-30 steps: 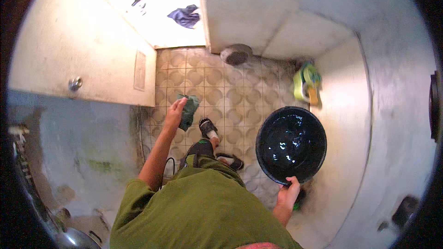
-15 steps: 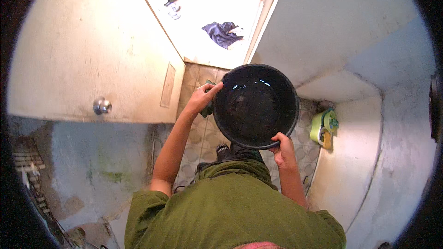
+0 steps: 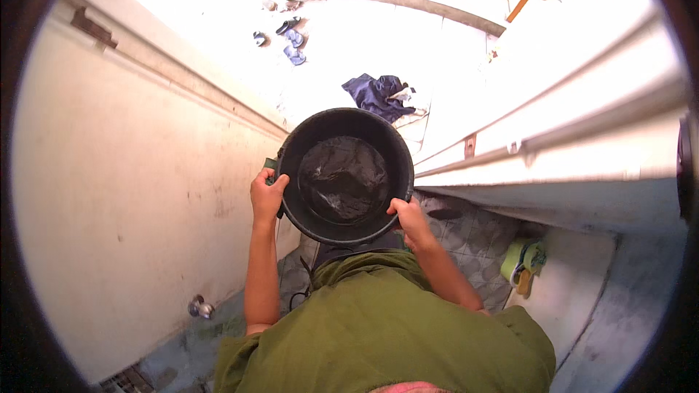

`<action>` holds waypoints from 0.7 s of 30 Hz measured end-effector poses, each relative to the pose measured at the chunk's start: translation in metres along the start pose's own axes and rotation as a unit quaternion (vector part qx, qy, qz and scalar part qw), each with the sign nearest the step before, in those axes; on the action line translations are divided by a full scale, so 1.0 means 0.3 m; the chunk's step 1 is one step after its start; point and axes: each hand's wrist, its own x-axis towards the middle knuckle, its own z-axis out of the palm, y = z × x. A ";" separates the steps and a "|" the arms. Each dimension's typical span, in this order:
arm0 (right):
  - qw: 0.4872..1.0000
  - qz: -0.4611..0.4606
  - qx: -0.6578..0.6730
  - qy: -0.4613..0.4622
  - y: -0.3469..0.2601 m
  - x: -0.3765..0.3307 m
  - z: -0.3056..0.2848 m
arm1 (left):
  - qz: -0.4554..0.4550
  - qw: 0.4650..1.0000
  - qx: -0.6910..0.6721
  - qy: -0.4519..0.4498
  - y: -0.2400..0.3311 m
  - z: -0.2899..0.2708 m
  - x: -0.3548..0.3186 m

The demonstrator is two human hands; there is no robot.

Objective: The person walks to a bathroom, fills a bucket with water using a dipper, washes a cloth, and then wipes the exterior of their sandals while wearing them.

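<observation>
A round black basin is held out in front of my waist, with some water showing at its bottom. My left hand grips the left side, the thumb over the rim. Something green, perhaps a cloth, shows beside that hand; most of it is hidden. On the right side my right hand clasps the rim, thumb on top and fingers out of sight underneath.
A doorway lies ahead, a door with a metal knob at the left. Dark blue cloth and several slippers lie on the bright floor beyond. A green container stands at the right wall. A raised kerb crosses farther out.
I have moved forward into the doorway, carrying the basin. The door's knob now sits lower in view, and more of the floor beyond shows. The water's surface has shifted. Both hands keep hold.
</observation>
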 end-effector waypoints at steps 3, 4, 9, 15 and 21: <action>0.999 -0.029 -0.036 -0.008 -0.223 0.123 0.070 | 0.014 0.998 -0.030 0.046 0.083 0.047 0.195; 0.999 -0.024 -0.028 -0.011 -0.303 0.165 0.097 | 0.016 0.998 -0.039 0.051 0.120 0.060 0.265; 0.999 -0.033 -0.003 0.027 -0.571 0.427 0.166 | 0.018 0.993 -0.113 0.013 0.320 0.189 0.614; 0.991 -0.072 -0.004 0.109 -0.859 0.718 0.185 | 0.047 0.997 -0.052 -0.013 0.597 0.391 1.023; 0.990 -0.081 0.061 0.094 -1.210 0.948 0.234 | 0.072 0.990 -0.109 -0.055 0.842 0.531 1.411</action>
